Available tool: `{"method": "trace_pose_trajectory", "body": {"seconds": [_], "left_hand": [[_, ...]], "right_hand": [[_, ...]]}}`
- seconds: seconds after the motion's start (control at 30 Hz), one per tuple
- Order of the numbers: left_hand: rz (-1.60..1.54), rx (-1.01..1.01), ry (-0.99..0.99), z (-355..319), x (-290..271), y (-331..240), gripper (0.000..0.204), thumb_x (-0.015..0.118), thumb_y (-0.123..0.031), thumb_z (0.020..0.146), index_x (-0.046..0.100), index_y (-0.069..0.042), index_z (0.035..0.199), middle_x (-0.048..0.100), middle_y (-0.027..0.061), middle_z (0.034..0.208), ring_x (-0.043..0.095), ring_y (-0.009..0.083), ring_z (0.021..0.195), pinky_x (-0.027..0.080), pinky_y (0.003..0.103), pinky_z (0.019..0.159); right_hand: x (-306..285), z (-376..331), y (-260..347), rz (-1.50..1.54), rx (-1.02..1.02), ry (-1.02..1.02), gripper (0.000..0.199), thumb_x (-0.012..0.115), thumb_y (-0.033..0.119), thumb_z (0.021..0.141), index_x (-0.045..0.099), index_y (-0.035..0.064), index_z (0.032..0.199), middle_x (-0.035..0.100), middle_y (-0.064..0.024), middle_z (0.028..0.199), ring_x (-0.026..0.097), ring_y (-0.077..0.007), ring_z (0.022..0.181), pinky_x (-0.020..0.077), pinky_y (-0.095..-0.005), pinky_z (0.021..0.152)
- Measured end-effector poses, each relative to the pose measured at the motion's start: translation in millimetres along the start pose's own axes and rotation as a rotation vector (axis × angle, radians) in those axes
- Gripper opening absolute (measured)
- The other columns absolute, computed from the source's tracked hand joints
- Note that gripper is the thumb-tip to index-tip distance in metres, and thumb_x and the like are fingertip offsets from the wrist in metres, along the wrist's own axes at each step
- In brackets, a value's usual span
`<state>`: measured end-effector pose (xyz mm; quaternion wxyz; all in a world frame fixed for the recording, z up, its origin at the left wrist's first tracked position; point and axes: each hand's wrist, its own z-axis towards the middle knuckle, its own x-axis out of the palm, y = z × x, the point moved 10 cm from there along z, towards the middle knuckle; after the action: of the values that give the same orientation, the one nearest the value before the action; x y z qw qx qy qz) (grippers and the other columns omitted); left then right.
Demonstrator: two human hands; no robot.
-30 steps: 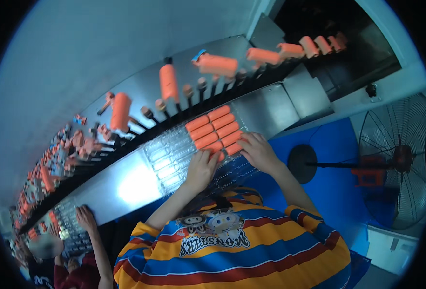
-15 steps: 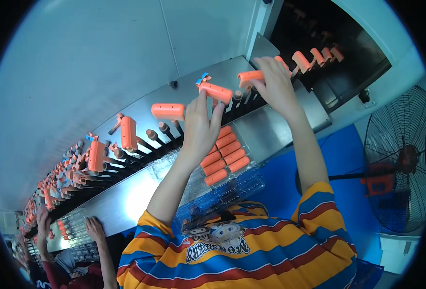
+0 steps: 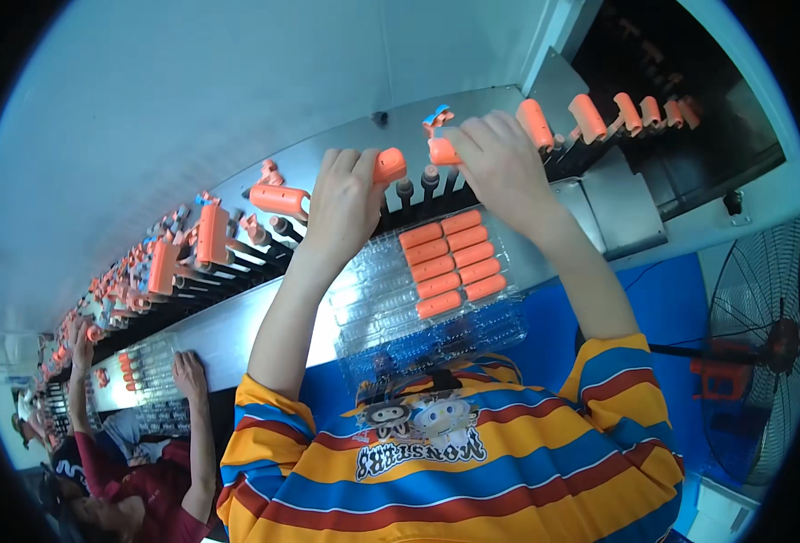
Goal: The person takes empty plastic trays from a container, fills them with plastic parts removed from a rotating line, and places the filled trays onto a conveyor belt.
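My left hand [image 3: 342, 201] is closed round an orange plastic shell [image 3: 390, 166], one end of it showing past the fingers. My right hand [image 3: 507, 170] grips a second orange shell [image 3: 442, 151], mostly covered by its fingers. Both hands are over a row of black pegs [image 3: 404, 188] with pale tips; whether the held shells still touch their pegs is hidden. Left of my left hand another orange shell [image 3: 279, 199] sits at the row. Beyond my right hand an orange shell [image 3: 534, 125] stands tilted. A blue-and-orange clip-like piece [image 3: 437, 117] lies behind the row.
Nearer me, a clear plastic tray [image 3: 364, 303] holds several orange shells in two columns. More shells run right toward a dark opening [image 3: 689, 118]. A black fan [image 3: 762, 348] stands at right. At lower left a co-worker's hand [image 3: 189, 373] rests by another tray.
The view has shifted. My left hand has moved left along the row and closed on another shell. My right hand has left its shell and now grips the one my left hand was touching.
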<state>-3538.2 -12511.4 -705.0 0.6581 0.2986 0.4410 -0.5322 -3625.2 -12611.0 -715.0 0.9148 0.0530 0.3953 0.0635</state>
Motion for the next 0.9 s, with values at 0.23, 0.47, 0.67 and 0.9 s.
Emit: {"method": "trace_pose_trajectory", "body": {"seconds": [0.23,0.47,0.67,0.9], "left_hand": [[0.046,-0.026,-0.078,-4,-5,-12,0.045,0.067,0.004,0.068,0.057,0.004,0.112,0.059,0.0159,0.098,0.054,0.0351,0.096,0.046,0.043,0.082],[0.132,-0.014,-0.099,-31,7,-74,0.046,0.070,0.001,0.071,0.058,0.000,0.116,0.060,0.0155,0.102,0.058,0.0329,0.095,0.046,0.040,0.081],[0.152,-0.246,0.127,-100,143,-40,0.043,0.060,-0.005,0.080,0.054,0.001,0.122,0.059,0.0200,0.115,0.057,0.0344,0.106,0.045,0.041,0.093],[0.125,-0.349,0.199,-82,209,-50,0.063,0.060,-0.027,0.087,0.036,-0.002,0.140,0.026,0.0341,0.144,0.026,0.0503,0.134,0.023,0.052,0.112]], "right_hand": [[85,-92,29,0.284,-0.053,0.129,0.050,0.074,0.013,0.070,0.058,0.0034,0.116,0.059,-0.0059,0.093,0.056,-0.0234,0.090,0.0431,-0.0372,0.081],[170,-144,12,0.308,0.047,0.213,0.041,0.052,0.015,0.088,0.050,-0.0010,0.126,0.050,-0.0164,0.132,0.045,-0.0321,0.126,0.0323,-0.0471,0.108],[118,-193,-31,0.381,0.152,0.359,0.057,0.060,0.030,0.088,0.045,0.0037,0.136,0.039,-0.0142,0.145,0.032,-0.0329,0.137,0.0235,-0.0508,0.112],[93,-275,-102,0.185,0.318,0.551,0.063,0.061,0.038,0.086,0.043,0.0118,0.140,0.027,-0.0186,0.151,0.022,-0.0371,0.141,0.0163,-0.0561,0.113]]}}
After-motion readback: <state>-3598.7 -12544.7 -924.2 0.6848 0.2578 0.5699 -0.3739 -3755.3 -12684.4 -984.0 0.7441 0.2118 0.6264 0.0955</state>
